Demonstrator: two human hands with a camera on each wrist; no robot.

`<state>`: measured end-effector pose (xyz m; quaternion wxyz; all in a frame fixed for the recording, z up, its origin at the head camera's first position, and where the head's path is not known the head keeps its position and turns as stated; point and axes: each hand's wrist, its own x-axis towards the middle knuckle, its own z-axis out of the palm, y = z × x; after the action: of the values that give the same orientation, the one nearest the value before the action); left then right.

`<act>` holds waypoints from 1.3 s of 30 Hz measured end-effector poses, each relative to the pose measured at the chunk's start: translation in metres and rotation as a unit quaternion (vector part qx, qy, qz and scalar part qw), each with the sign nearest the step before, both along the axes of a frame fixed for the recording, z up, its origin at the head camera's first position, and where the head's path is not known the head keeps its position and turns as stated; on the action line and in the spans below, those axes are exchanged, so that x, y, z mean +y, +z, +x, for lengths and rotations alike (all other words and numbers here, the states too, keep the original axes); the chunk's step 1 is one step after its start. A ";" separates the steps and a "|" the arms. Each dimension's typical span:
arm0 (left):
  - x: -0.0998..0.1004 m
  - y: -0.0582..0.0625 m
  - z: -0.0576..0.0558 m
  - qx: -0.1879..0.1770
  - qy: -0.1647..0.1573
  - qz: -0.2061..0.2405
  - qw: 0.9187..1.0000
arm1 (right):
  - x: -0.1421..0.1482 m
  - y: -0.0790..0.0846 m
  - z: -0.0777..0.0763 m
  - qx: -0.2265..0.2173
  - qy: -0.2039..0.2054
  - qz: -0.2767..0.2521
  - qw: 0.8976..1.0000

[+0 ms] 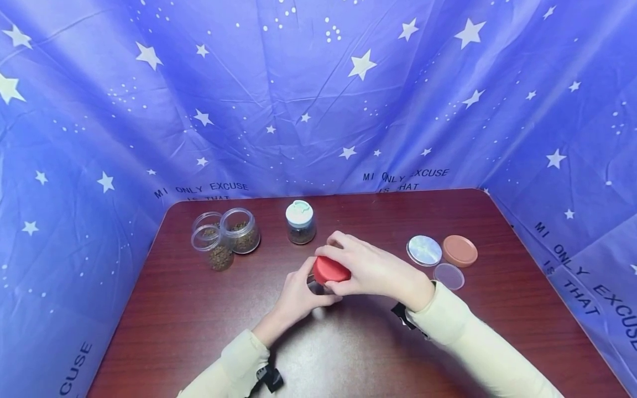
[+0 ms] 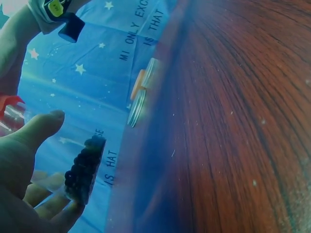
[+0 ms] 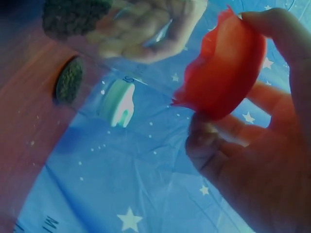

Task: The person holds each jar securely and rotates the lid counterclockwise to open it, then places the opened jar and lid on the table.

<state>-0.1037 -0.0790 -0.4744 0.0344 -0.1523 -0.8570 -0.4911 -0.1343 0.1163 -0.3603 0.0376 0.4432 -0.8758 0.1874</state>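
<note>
In the head view we saw only a sliver of the jar, the left hand and red lid hiding the rest, and lost both sleeves past the bottom edge. In the left wrist view, we could not identify the jar's dark, blurred contents.

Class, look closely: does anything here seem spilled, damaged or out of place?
No spill shows. The red lid in the right hand looks odd: in the right wrist view, its edge toward the clear jar is wavy rather than smooth, though whether that is damage or design I cannot tell.
</note>
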 end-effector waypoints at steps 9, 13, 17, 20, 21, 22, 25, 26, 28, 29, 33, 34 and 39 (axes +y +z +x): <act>0.005 0.002 -0.001 0.022 0.010 -0.003 1.000 | -0.016 -0.003 0.012 0.091 -0.117 0.038 0.988; 0.005 0.002 0.000 0.020 0.017 -0.001 1.000 | -0.018 -0.002 0.013 0.090 -0.108 0.034 0.990; 0.004 0.002 0.000 0.016 0.015 -0.003 1.000 | -0.015 0.002 0.011 0.060 -0.073 0.027 0.995; 0.003 0.000 0.000 0.017 0.008 -0.005 1.000 | -0.012 0.005 0.010 0.032 -0.046 0.027 0.998; 0.003 0.000 0.000 0.018 0.006 -0.005 1.000 | -0.010 0.007 0.009 0.024 -0.038 0.030 0.999; 0.003 0.000 0.000 0.018 0.003 -0.005 1.000 | -0.009 0.008 0.008 0.016 -0.029 0.031 0.999; 0.002 0.000 0.001 0.019 -0.003 -0.004 1.000 | -0.004 0.011 0.006 0.007 0.000 0.043 0.999; 0.002 0.000 0.001 0.018 -0.004 -0.004 1.000 | -0.003 0.013 0.006 0.009 0.009 0.049 0.999; 0.003 0.000 0.002 0.015 -0.004 -0.005 1.000 | -0.001 0.014 0.005 0.015 0.023 0.059 0.998; 0.003 0.000 0.002 0.013 -0.003 -0.005 1.000 | -0.001 0.015 0.005 0.019 0.026 0.063 0.998; 0.006 0.001 0.004 0.004 0.003 0.000 1.000 | -0.002 0.015 0.008 0.035 -0.009 0.065 0.997; 0.006 0.001 0.004 0.004 0.004 0.002 1.000 | -0.003 0.014 0.010 0.041 -0.026 0.065 0.997; 0.009 -0.001 0.004 0.011 0.008 0.009 1.000 | -0.013 0.010 0.018 0.069 -0.104 0.077 0.989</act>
<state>-0.0996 -0.0699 -0.4751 0.0492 -0.1510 -0.8532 -0.4969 -0.1167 0.1032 -0.3504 0.0827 0.3632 -0.9243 0.0832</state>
